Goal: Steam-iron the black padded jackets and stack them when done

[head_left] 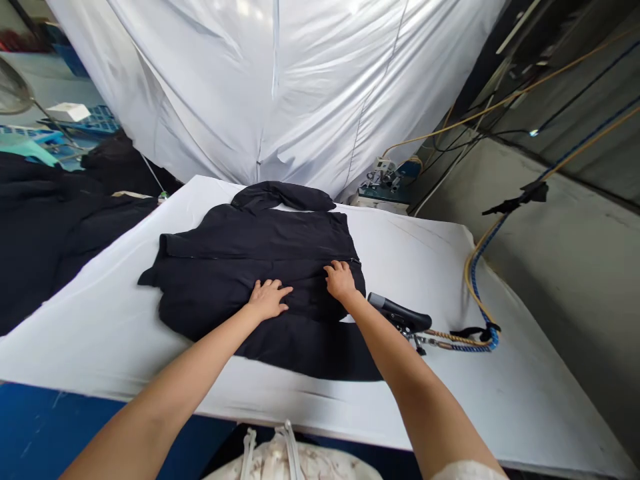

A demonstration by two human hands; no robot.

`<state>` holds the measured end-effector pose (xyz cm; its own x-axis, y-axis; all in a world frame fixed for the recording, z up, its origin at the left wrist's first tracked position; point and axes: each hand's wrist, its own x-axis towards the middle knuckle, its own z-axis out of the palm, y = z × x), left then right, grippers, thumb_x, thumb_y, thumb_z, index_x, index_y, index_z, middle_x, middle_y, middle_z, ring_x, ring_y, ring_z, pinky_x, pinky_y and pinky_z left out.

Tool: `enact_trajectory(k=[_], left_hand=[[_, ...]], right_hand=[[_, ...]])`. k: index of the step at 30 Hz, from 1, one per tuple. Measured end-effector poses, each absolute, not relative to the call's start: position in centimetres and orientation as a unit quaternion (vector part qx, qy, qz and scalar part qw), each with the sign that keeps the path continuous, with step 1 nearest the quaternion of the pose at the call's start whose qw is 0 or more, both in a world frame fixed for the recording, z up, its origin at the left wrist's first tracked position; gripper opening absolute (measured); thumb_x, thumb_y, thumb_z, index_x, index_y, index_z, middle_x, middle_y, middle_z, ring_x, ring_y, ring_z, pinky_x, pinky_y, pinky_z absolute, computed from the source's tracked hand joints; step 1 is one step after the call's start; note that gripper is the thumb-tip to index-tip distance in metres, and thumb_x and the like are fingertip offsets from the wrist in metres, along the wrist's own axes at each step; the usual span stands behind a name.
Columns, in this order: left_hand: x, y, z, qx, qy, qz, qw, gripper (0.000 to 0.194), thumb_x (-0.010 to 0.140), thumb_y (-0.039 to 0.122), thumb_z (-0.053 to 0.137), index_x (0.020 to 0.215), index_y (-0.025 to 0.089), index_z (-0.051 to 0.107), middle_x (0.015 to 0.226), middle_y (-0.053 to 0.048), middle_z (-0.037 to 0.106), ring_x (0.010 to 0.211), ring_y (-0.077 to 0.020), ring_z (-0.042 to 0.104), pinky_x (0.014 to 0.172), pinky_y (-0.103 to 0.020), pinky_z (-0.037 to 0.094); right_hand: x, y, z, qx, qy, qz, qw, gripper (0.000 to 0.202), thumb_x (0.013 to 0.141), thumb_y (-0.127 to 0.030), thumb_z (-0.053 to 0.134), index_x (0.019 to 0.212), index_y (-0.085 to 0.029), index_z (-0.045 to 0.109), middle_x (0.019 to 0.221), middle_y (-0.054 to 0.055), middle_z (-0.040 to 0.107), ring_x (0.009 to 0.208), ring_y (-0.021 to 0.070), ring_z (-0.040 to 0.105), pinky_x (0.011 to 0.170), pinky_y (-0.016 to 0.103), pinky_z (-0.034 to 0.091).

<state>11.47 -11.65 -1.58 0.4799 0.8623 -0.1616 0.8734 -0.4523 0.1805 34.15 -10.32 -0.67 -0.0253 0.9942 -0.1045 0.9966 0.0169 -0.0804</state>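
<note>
A black zip-front jacket (240, 233) lies spread on its back across a white-covered table (425, 260), its collar end to the left and its hem to the right. One sleeve bends along the far side; the other stretches along the near side, partly under my right forearm. My left hand (270, 299) rests flat on the near front panel, fingers spread. Close to the hem, just below the zip line, my right hand (341, 281) touches the fabric with fingers slightly bent and apart. Right of that hand lies an iron with a black handle (403, 313); my forearm hides part of it.
Blue and tan hoses (473, 267) run from the iron up to the right. A white sheet (280, 93) hangs behind the table. Dark garments (65, 220) are piled at the left. A grey wall (550, 227) borders the right side.
</note>
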Motion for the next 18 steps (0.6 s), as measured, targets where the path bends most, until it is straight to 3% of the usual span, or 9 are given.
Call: enact_trajectory(k=[3,7,9,11,14,18], left_hand=[[13.1,-12.4,-1.2,0.846,0.529,-0.022,0.065,0.046,0.069,0.015,0.055,0.114,0.025,0.057,0.11,-0.01,0.056,0.108,-0.0297,0.044,0.096,-0.06,0.021],[18.5,-13.8,-0.6,0.947,0.262,0.135,0.13,0.037,0.079,0.011,0.038,0.107,0.023,0.059,0.113,-0.005,0.056,0.112,-0.0165,0.044,0.102,-0.036,0.029],[21.5,-14.8,-1.0,0.959,0.184,0.142,0.164,0.035,0.082,0.015,0.037,0.109,0.024,0.058,0.116,-0.004,0.055,0.117,-0.0167,0.041,0.103,-0.037,0.029],[24.1,-15.8,-1.7,0.956,0.211,0.109,0.17,0.036,0.08,0.024,0.047,0.116,0.025,0.052,0.123,-0.007,0.05,0.123,-0.0244,0.035,0.101,-0.049,0.029],[26.5,-16.3,-3.1,0.93,0.331,0.055,0.149,0.051,0.075,0.03,0.058,0.123,0.024,0.044,0.128,-0.012,0.043,0.122,-0.0329,0.033,0.091,-0.062,0.032],[27.2,-14.2,-4.4,0.845,0.47,0.103,0.233,0.023,0.081,0.023,0.047,0.102,0.017,0.056,0.111,-0.014,0.054,0.111,-0.0281,0.047,0.092,-0.052,0.035]], right_hand=[[36.1,-11.5,2.6,0.741,0.669,-0.035,0.028,0.036,0.079,-0.018,0.046,0.112,-0.019,0.059,0.125,0.013,0.044,0.118,0.0305,0.029,0.095,0.042,0.026],[40.2,-13.6,6.1,0.793,0.584,-0.118,0.127,0.041,0.073,-0.018,0.054,0.114,-0.019,0.059,0.12,0.014,0.051,0.117,0.0344,0.034,0.093,0.05,0.025],[42.2,-15.0,6.6,0.797,0.554,-0.174,0.164,0.044,0.067,-0.019,0.062,0.111,-0.02,0.061,0.114,0.013,0.056,0.11,0.033,0.043,0.09,0.047,0.031],[43.8,-16.6,6.4,0.797,0.542,-0.203,0.17,0.043,0.063,-0.021,0.067,0.106,-0.022,0.063,0.108,0.009,0.061,0.101,0.0285,0.052,0.083,0.039,0.039],[45.8,-18.8,5.3,0.803,0.536,-0.212,0.151,0.037,0.071,-0.03,0.062,0.107,-0.024,0.061,0.109,0.007,0.06,0.097,0.0241,0.055,0.076,0.032,0.042],[47.8,-19.8,3.7,0.84,0.505,-0.167,0.108,0.035,0.085,-0.035,0.043,0.115,-0.021,0.054,0.114,0.011,0.056,0.104,0.0272,0.05,0.081,0.039,0.04]])
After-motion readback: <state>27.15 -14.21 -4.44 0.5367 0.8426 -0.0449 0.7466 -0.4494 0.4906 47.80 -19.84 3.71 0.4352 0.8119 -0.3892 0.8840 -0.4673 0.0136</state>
